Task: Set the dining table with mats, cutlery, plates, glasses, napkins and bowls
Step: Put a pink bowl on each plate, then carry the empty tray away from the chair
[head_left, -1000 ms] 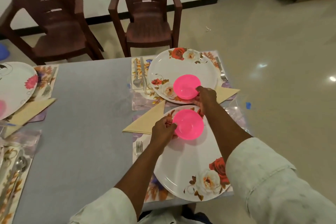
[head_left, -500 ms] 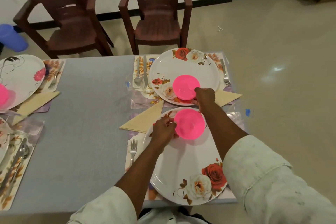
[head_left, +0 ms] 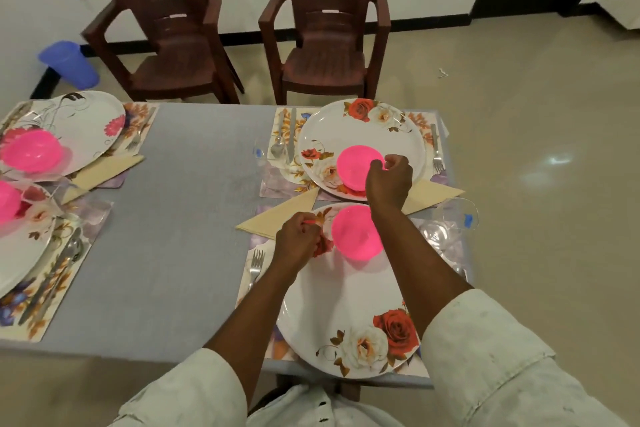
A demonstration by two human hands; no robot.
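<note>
Pinched at its right rim by the right hand [head_left: 389, 180], the far pink bowl [head_left: 356, 167] sits on the far rose-patterned plate [head_left: 360, 133], toward the plate's near edge rather than at its middle. At the left rim of the near pink bowl [head_left: 356, 231], the left hand [head_left: 298, 240] is curled, with a sliver of pink visible at the fingertips; whether the rim itself is gripped cannot be told for certain. That bowl rests at the far end of the near plate [head_left: 346, 315], also off centre. The step appears to be the seating of both bowls on their plates, and it would be done well if each bowl were slid or lifted toward the middle of its plate before release. Light plastic bowls are likely to skate on glazed plates, so they are best set flat and released gently. The clear glass [head_left: 457, 217] just beside the right forearm should be kept from being knocked, and the folded napkin [head_left: 277, 215] beside the left hand left undisturbed.
</note>
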